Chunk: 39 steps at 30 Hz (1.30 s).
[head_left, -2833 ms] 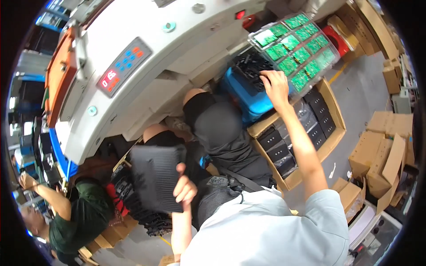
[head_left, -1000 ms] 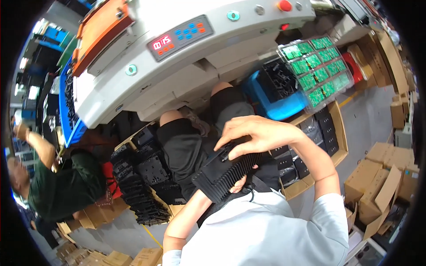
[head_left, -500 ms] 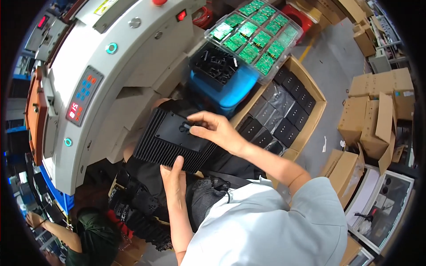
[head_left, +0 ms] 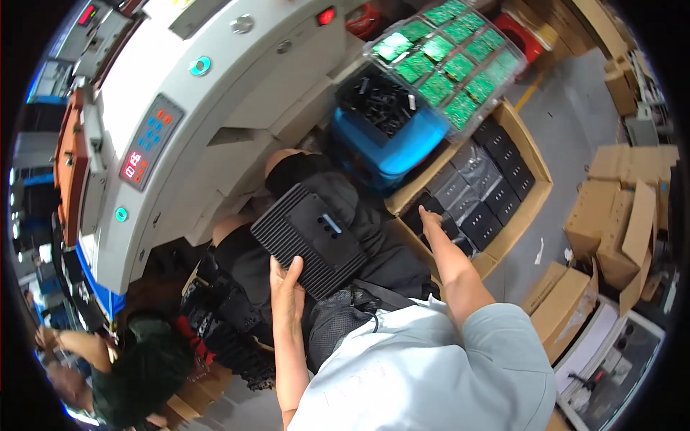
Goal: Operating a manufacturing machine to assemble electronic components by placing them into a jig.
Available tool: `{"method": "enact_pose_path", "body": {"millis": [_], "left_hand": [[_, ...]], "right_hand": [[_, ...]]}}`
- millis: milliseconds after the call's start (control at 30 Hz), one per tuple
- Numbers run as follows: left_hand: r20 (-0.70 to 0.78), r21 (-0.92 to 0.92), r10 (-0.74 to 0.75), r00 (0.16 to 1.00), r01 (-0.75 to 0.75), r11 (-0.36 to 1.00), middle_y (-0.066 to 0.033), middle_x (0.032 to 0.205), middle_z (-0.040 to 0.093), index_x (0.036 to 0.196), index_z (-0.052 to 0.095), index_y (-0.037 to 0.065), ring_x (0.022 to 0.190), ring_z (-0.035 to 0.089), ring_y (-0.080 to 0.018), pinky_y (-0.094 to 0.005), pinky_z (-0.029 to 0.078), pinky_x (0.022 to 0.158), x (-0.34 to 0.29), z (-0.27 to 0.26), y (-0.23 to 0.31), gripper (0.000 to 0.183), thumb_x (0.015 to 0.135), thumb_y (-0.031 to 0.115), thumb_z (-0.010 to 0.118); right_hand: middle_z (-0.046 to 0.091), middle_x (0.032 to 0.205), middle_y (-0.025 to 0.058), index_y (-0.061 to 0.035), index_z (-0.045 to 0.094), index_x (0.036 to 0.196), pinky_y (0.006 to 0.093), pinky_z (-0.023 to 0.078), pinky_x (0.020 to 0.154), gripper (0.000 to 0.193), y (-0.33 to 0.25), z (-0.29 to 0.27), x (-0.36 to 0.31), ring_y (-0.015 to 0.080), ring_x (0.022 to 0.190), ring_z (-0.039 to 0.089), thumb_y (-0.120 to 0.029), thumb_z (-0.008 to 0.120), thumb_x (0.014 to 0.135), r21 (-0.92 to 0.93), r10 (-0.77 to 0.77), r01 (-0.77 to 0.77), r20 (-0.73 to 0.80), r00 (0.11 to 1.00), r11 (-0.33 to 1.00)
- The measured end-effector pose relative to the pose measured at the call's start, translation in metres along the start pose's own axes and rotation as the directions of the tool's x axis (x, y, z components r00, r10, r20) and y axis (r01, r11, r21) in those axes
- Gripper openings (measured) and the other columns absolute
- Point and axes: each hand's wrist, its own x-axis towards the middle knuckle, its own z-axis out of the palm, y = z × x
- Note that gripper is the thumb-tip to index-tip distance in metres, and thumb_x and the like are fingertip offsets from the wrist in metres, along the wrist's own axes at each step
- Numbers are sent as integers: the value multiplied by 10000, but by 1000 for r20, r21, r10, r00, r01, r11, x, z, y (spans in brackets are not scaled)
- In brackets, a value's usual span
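My left hand (head_left: pixel 289 287) is closed on the near edge of a black finned housing (head_left: pixel 287 233), its thumb lying over the fins. The housing rests tilted across my lap. On its flat plate are small dark holes and a small pale bar-shaped piece (head_left: pixel 331 223). My right hand (head_left: pixel 431 219) is stretched out over the near-left part of an open cardboard box (head_left: pixel 519 235), fingers apart. It is at a dark case (head_left: pixel 449 225) there; whether it touches the case cannot be made out. Rows of black cases (head_left: pixel 483 224), some under clear plastic, fill the box.
A blue bin (head_left: pixel 384 151) topped with a tray of small black parts (head_left: pixel 377 100) stands beyond my knees, beside a clear tray of green circuit boards (head_left: pixel 460 68). A grey machine (head_left: pixel 244 93) curves along the left. Cartons (head_left: pixel 611 208) stand at right; another person (head_left: pixel 144 366) works at lower left.
My right hand has left the housing's plate and moved right to the cardboard box. The pale piece now shows uncovered on the plate. My left hand still holds the housing.
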Motion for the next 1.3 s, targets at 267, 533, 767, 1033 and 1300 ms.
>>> {"method": "enact_pose_path", "body": {"millis": [267, 533, 767, 1033, 1300], "left_hand": [[-37, 32, 30, 999, -28, 999, -76, 1226, 552, 1359, 403, 18, 1121, 534, -162, -293, 408, 974, -5, -3, 0, 502, 904, 99, 601], [204, 201, -54, 977, 12, 979, -97, 1297, 525, 1391, 389, 18, 1198, 484, -180, -293, 335, 1029, 9, -20, 25, 630, 865, 243, 652], [341, 276, -143, 929, 46, 960, -87, 1323, 510, 1389, 399, 7, 1208, 478, -177, -290, 341, 1025, 11, -2, 64, 632, 856, 232, 654], [414, 340, -96, 905, -57, 939, -99, 1350, 486, 1423, 343, 9, 1224, 462, -172, -292, 360, 1027, 6, -14, 64, 612, 913, 208, 618], [406, 274, -118, 906, 3, 962, -117, 1310, 520, 1404, 368, -4, 1172, 508, -174, -290, 400, 989, 5, -15, 54, 615, 904, 242, 628]], "right_hand": [[526, 1254, 291, 102, 491, 1220, 413, 428, 1012, 836, 0, -27, -11, 386, 1188, 520, -426, 731, 619, -67, -153, 154, 21, 988, 986], [482, 1265, 168, -47, 362, 1402, 365, 420, 968, 783, -55, -175, -183, 298, 1141, 504, -70, 720, 706, 140, -994, 989, -100, 54, 39], [536, 1246, 102, -104, 475, 1338, 431, 395, 1037, 690, -103, -211, -369, 279, 1177, 506, -197, 682, 687, 272, -99, 275, 522, -847, -922], [549, 1193, 142, -32, 433, 1342, 420, 412, 1014, 649, -119, -189, -404, 289, 1132, 531, -101, 616, 724, 422, 194, 66, 545, -816, -904], [541, 1232, 165, -14, 452, 1321, 415, 437, 974, 638, -111, -193, -401, 302, 1139, 533, -93, 629, 714, 450, 179, 148, 606, -775, -881]]}}
